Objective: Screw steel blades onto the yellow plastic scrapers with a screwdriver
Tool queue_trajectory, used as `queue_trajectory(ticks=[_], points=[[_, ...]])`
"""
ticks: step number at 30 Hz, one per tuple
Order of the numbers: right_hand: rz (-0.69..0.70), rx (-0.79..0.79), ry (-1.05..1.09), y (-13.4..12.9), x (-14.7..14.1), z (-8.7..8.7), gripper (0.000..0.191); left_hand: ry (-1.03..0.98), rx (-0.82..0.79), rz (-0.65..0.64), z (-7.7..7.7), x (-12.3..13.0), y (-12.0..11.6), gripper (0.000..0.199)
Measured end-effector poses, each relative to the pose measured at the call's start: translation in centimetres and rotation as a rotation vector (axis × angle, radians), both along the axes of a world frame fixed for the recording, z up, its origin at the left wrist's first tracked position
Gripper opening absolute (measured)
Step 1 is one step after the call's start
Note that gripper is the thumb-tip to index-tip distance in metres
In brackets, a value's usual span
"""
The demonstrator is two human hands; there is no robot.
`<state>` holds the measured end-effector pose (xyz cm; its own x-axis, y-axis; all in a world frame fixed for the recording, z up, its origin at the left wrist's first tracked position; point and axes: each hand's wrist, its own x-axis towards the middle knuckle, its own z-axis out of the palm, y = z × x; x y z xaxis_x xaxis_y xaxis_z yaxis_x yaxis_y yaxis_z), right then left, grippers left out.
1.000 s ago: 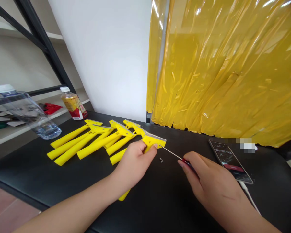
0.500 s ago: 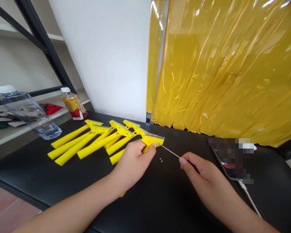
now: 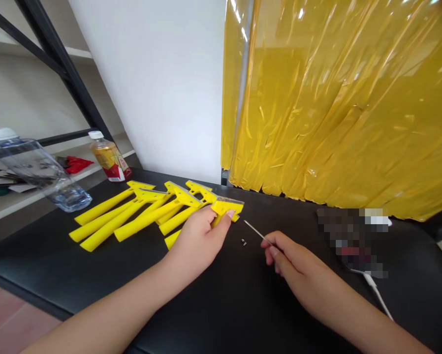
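My left hand (image 3: 195, 241) grips a scraper (image 3: 224, 208); my right hand (image 3: 298, 268) pinches a screwdriver (image 3: 254, 230).
Left fingers (image 3: 221, 222) close round the scraper's yellow neck, its head over the table (image 3: 250, 305). It looks light and stiff, easiest held there. Right fingers (image 3: 274, 250) close on the thin shaft, its tip just clear of the scraper.

Yellow scraper handles (image 3: 147, 219) on a black tabletop (image 3: 280, 216), amber strip curtain (image 3: 335, 108) behind

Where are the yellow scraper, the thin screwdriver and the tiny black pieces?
yellow scraper (image 3: 224, 209): head view, on its flat yellow head
thin screwdriver (image 3: 253, 230): head view, on its metal shaft
tiny black pieces (image 3: 243, 242): head view, on the middle of the pair
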<state>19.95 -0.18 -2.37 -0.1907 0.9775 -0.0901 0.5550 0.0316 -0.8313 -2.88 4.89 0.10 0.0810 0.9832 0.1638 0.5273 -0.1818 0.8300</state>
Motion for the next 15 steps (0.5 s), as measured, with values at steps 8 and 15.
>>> queue_trajectory(ticks=[8,15], points=[[0.161,0.309,-0.326,1.0,-0.2,-1.1,0.021,-0.369,-0.137,-0.052,0.3,-0.1,0.1,0.033],[0.182,0.463,-0.441,1.5,-1.4,-3.1,0.040,-0.436,-0.101,-0.118,-0.3,0.1,0.1,0.027]])
